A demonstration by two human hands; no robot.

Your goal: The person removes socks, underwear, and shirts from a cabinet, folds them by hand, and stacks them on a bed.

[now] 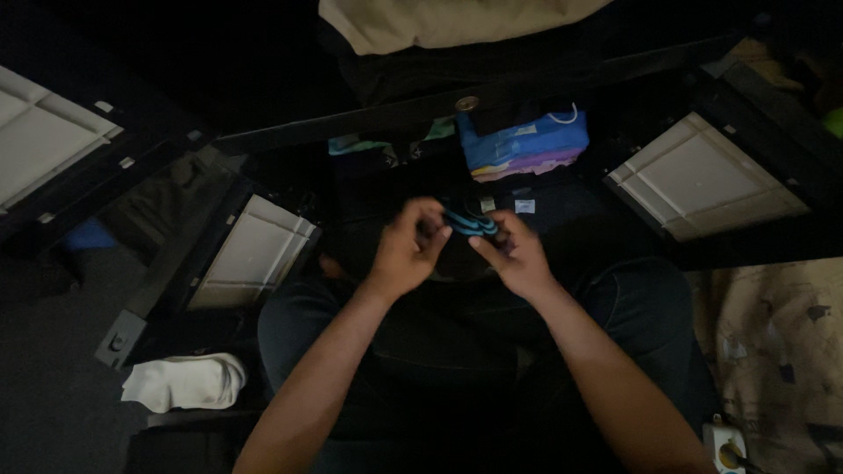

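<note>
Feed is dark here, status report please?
Left hand and right hand both pinch a small dark item with blue stripes over the lap. Nothing in the way.

Bare forearms, no sleeves; dark blue jeans on legs.

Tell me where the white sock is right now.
The white sock lies low on the left of the head view, on the dark floor beside the person's left forearm, below a white-panelled drawer.

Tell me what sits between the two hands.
In the head view, a small dark item with blue stripes sits between the left hand and right hand, pinched by both.
</note>
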